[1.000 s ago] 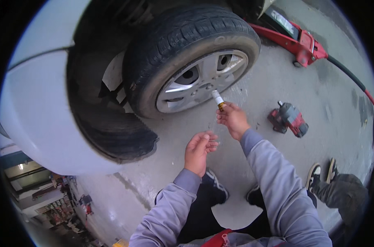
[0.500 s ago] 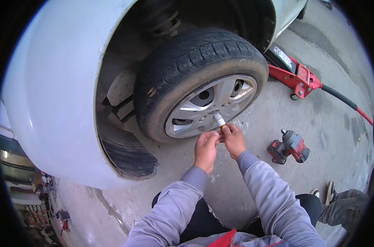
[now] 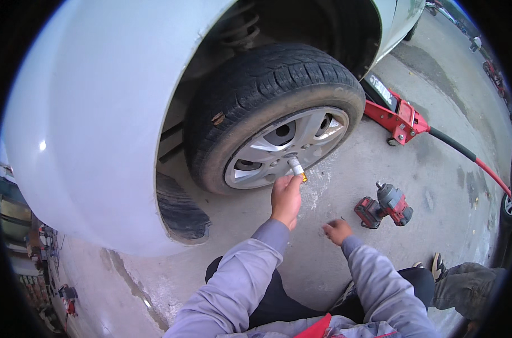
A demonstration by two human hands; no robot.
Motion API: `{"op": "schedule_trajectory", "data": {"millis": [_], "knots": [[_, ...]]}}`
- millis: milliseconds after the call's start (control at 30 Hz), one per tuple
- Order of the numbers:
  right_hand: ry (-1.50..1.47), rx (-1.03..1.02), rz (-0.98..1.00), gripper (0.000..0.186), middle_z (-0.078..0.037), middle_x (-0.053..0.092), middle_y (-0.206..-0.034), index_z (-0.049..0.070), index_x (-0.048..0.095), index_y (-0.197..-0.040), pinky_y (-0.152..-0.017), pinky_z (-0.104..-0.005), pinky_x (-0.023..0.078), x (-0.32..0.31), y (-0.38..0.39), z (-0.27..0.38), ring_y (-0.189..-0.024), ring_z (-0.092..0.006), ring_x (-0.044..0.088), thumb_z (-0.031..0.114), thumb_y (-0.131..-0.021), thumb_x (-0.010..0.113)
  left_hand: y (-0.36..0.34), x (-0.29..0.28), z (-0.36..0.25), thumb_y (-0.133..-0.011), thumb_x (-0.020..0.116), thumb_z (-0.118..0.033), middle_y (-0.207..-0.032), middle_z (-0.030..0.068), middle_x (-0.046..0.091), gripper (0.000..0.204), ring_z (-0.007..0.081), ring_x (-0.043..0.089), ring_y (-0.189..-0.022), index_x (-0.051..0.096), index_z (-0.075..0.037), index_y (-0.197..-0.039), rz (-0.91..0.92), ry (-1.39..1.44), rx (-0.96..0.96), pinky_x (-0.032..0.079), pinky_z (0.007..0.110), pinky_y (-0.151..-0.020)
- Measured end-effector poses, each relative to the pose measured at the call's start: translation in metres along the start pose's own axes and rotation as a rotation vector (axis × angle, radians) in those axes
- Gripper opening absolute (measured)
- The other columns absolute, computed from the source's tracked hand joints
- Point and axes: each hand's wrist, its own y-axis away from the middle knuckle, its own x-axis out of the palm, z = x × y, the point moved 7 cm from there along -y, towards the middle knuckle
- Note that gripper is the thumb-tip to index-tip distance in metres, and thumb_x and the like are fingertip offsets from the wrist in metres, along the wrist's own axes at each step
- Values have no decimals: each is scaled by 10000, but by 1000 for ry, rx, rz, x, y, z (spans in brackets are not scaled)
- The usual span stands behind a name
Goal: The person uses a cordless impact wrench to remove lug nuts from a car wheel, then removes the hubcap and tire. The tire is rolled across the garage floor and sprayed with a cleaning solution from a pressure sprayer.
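A grey concrete floor is noted, with dark staining toward its upper right. Along its lower left edge, workshop goods are seen, too blurred to identify. Within the wheel arch of a white car, a wheel and a coil spring are housed. A red floor jack is positioned beside the wheel, and a red and grey impact wrench is rested on the floor. A white cylindrical piece, yellow at one end, is pinched by the left grip before the wheel's centre; contact cannot be confirmed. The right grip is held near the wrench, fingers curled; whether anything is enclosed cannot be told.
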Motion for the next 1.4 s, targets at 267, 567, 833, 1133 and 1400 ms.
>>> {"op": "schedule_trajectory", "data": {"millis": [267,567,833,1133,1400], "knots": [[-188,52,-1036,659,-210,702,-1305,-22,626,-1384,-1116,-432,467,-115,20,-162,-1248,-342,658,354,-886,838,10,24,12,-992,715,-295,-989,-5,617,285,111,535,-917,700,-43,-1124,40,9,0,434,296,-817],[-392,-155,-919,548,-131,681,-1425,52,657,-1395,-1160,-425,439,-148,-4,-88,-1333,-282,631,292,-928,815,19,33,27,-1006,697,-307,-1007,-14,646,252,98,568,-909,683,-72,-1094,195,-71,-45,452,273,-816],[-40,-315,-652,338,-197,797,-975,74,792,-1081,-863,-462,599,-105,58,25,-951,-389,779,265,-821,894,25,76,65,-1044,674,-385,-1026,15,685,372,116,582,-914,717,-32,-1154,287,-247,-40,475,297,-853],[517,-626,-562,396,-186,719,-918,45,646,-1000,-794,-469,585,-150,142,99,-895,-396,730,222,-743,890,44,85,65,-990,604,-668,-1134,79,760,580,228,720,-1074,715,-149,-1224,382,324,-537,516,450,-1012],[579,-531,-357,582,-193,748,-881,75,608,-1205,-721,-492,602,-122,148,114,-808,-396,757,284,-726,864,68,71,95,-917,702,-582,-1077,16,762,481,166,733,-973,729,-186,-1188,437,200,-637,567,391,-858]]}}
